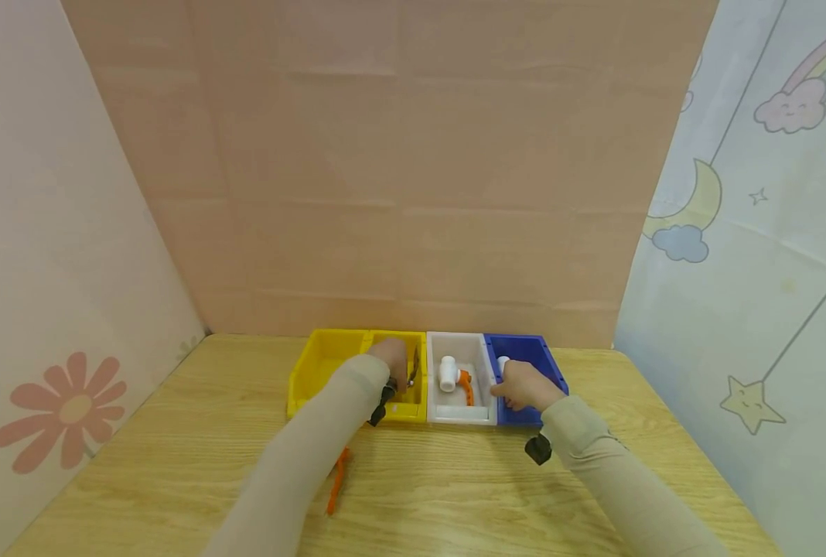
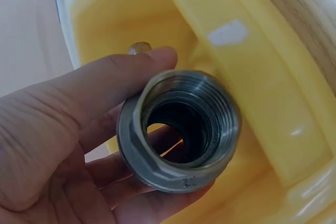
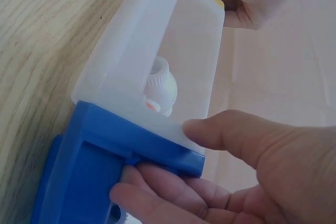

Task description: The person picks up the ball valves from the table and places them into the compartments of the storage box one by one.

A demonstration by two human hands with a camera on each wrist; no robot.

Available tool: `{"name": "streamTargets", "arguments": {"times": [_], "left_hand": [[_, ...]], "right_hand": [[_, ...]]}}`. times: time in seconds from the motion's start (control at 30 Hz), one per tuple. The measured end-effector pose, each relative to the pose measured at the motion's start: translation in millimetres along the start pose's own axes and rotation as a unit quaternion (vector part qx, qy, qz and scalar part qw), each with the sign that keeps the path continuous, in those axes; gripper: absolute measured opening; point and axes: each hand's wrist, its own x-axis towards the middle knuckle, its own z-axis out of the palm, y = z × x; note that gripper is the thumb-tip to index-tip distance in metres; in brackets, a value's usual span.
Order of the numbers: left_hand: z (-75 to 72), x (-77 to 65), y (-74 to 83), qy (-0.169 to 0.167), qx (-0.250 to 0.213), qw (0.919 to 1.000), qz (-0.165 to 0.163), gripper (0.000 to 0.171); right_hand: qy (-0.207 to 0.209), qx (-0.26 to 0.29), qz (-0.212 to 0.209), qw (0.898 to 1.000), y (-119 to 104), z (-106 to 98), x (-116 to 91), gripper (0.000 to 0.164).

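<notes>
My left hand (image 1: pixel 390 354) is over the right-hand yellow bin (image 1: pixel 404 412) and grips a metal ball valve (image 2: pixel 181 129). The valve's threaded opening faces the left wrist camera, with the thumb on one side and fingers curled beneath. My right hand (image 1: pixel 524 384) is at the blue bin (image 1: pixel 540 356), its thumb on the white bin's side and its fingers inside the blue one, pinching the adjoining walls. Inside the white bin (image 1: pixel 458 415) lies a white plastic valve (image 1: pixel 448 374) with an orange handle (image 1: pixel 466 389). A white fitting (image 1: pixel 502 364) shows partly beside my right hand.
Another yellow bin (image 1: pixel 329 352) stands at the left end of the row. On the wooden table (image 1: pixel 420 495), an orange handle (image 1: pixel 339 483) lies partly hidden by my left sleeve. A pink-brown backdrop (image 1: pixel 399 193) rises behind the bins, with printed walls at both sides.
</notes>
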Motion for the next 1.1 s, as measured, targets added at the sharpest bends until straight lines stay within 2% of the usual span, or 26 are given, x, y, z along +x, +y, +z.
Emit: {"name": "streamTargets", "arguments": {"times": [0.27,0.43,0.67,0.93,1.1], "left_hand": [[6.4,2.5,0.4,0.001,0.000,1.0000,-0.003,0.018],[12.7,6.6,0.8,0.005,0.000,0.9999,-0.011,0.019],[24.1,13.7,-1.4,0.008,-0.002,0.9998,-0.020,0.018],[23.8,14.1,-0.9,0.001,-0.001,0.9997,-0.023,0.019],[24.3,12.0,-0.5,-0.006,-0.012,0.9996,-0.025,0.018]], "right_hand": [[0.000,0.002,0.007,1.000,-2,0,-2,0.022],[-0.008,0.007,0.015,1.000,3,1,6,0.021],[-0.016,-0.001,0.002,1.000,12,3,17,0.024],[-0.005,-0.001,0.006,1.000,3,1,7,0.022],[0.008,-0.005,-0.007,1.000,1,2,2,0.024]]}}
